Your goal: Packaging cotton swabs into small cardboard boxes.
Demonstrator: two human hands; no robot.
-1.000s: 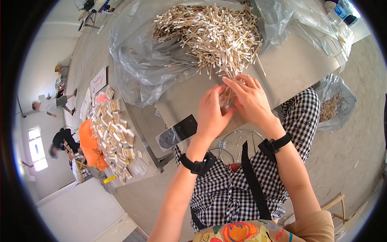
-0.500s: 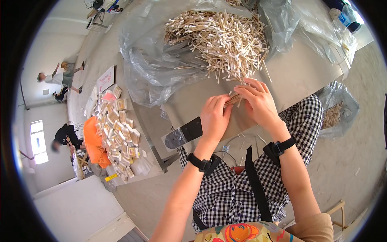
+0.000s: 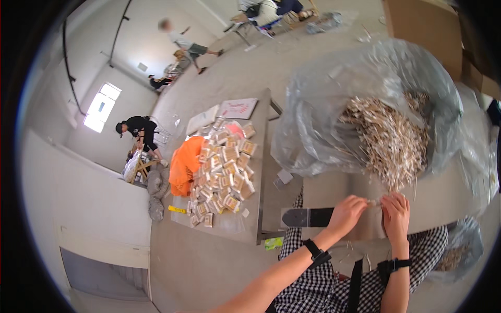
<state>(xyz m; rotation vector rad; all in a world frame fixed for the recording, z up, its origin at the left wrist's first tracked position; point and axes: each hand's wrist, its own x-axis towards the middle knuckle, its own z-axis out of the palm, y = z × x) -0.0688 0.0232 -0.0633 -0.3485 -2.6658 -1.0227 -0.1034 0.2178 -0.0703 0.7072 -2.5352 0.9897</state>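
Over the near edge of the metal table, my left hand and my right hand are close together. Between their fingertips shows the white end of a small bundle of cotton swabs. Both hands have their fingers closed on it; most of the bundle is hidden. Just beyond them lies a large heap of loose cotton swabs, spilling from a clear grey plastic bag. A black strip lies on the table to the left of my left hand.
A lower table at left bears a pile of small swab packs, an orange bag and a yellow stick-shaped item. Another plastic bag with swabs hangs or stands at right. A cardboard box is at the back; people are farther off.
The view has swung left and up, so the table and my hands appear lower and farther right. My hands still hold swabs, now drawn apart at the bundle's two sides.
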